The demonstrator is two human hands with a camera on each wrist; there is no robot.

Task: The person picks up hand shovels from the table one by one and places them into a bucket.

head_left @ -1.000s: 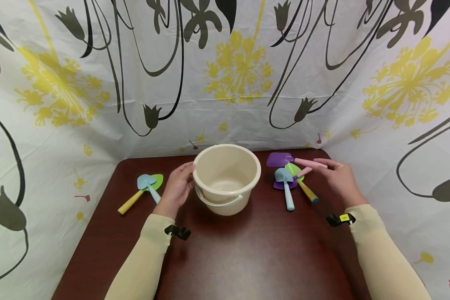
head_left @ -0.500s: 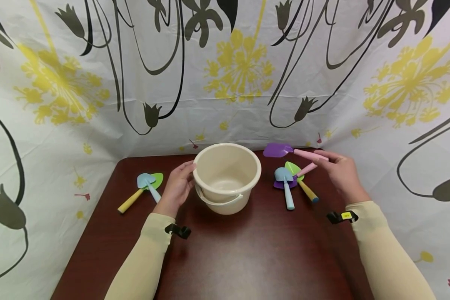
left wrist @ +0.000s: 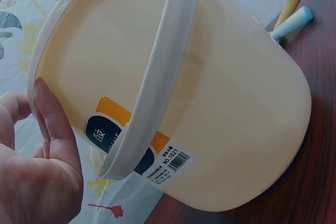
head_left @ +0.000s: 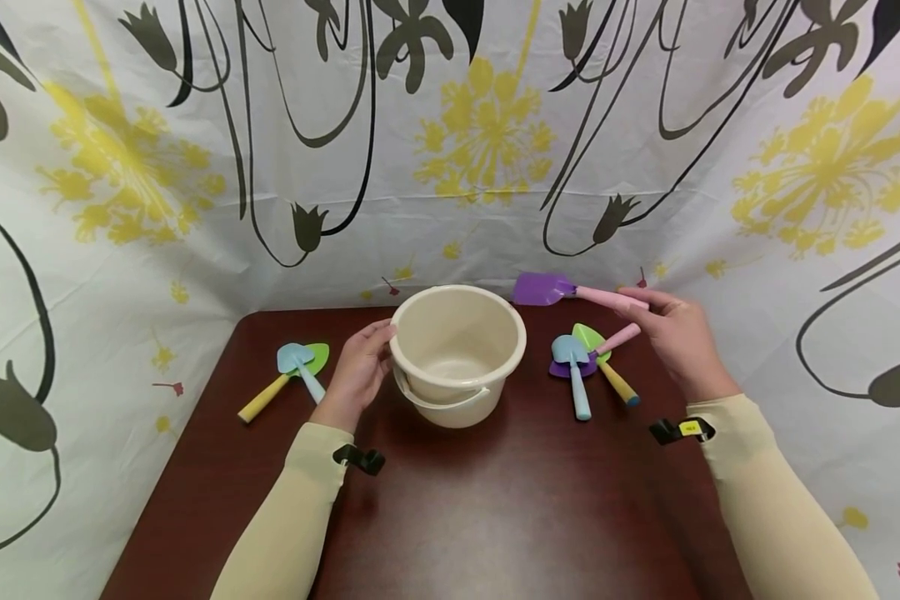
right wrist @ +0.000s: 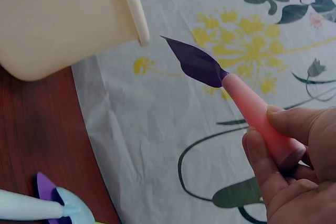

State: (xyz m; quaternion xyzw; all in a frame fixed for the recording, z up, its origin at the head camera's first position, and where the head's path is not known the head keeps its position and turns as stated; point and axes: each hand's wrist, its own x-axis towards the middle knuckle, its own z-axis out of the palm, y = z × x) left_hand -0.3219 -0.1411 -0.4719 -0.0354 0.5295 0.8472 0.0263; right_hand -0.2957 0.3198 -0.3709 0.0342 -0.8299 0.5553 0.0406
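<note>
A cream plastic bucket (head_left: 453,408) stands upright near the back of the table, its handle hanging down at the front. My left hand (head_left: 360,367) grips its left rim, thumb on the rim; a label (left wrist: 170,163) shows on its side in the left wrist view. Up in the air to the right, my right hand (head_left: 675,342) pinches the pink handle of a toy shovel (head_left: 543,289) with a purple blade. The blade points left, just off the bucket's right rim. Below it on the table lie a blue toy shovel (head_left: 580,392), a green one with yellow handle (head_left: 617,383) and another purple-and-pink one (head_left: 618,337), overlapping.
Left of the bucket, a yellow-handled green shovel (head_left: 266,397) and a blue shovel (head_left: 294,357) lie crossed on the dark red table (head_left: 495,508). A patterned white cloth (head_left: 390,225) hangs right behind the table and along both sides.
My right hand has raised the purple shovel off the pile and carried it left toward the bucket. My left hand keeps its hold on the rim.
</note>
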